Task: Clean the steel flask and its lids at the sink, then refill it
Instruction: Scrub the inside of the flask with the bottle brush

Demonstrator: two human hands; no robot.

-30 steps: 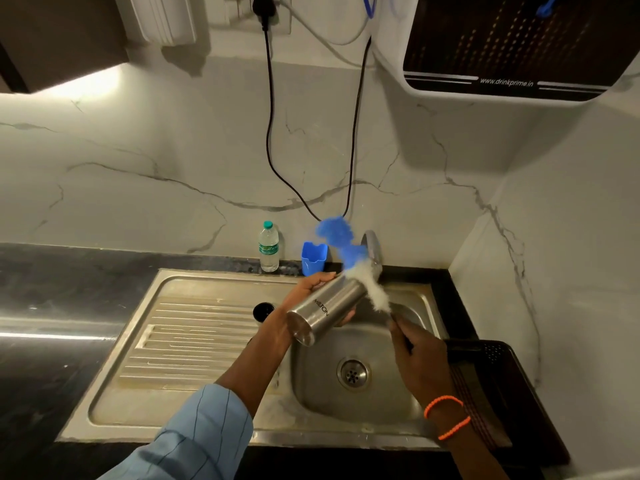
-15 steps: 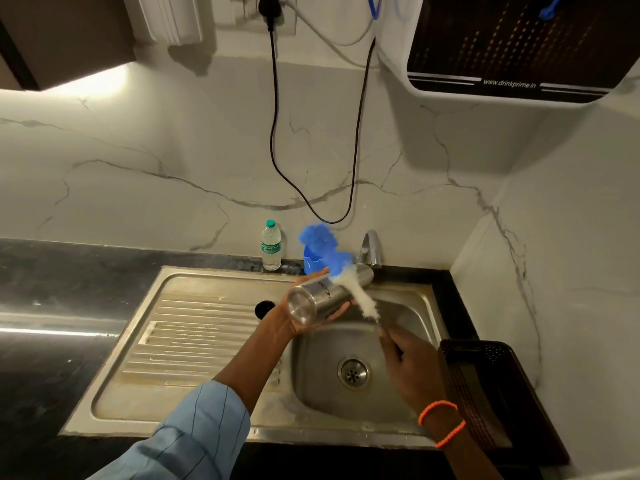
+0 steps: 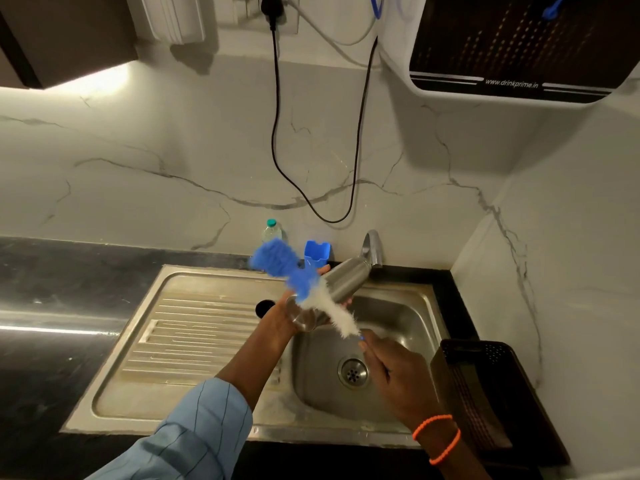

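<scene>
My left hand [image 3: 282,315] grips the steel flask [image 3: 344,280] from below and holds it tilted over the sink basin [image 3: 398,323], its neck up near the tap [image 3: 372,247]. My right hand [image 3: 394,372] grips the handle of a bottle brush [image 3: 301,282] with white and blue bristles. The bristles lie across the flask's outer body, the blue tip reaching past it to the left. A dark round lid [image 3: 265,307] sits on the drainboard [image 3: 194,327] just left of my left wrist.
A blue cup [image 3: 316,254] and a small plastic water bottle [image 3: 272,230] stand behind the sink at the wall. A dark perforated basket [image 3: 485,386] sits at the right of the basin. Black cables [image 3: 275,140] hang down the marble wall. A water purifier [image 3: 512,46] is mounted at the upper right.
The brush has swept left across the flask's outside, its blue tip now left of the blue cup. The flask has tipped further, its neck now at the tap.
</scene>
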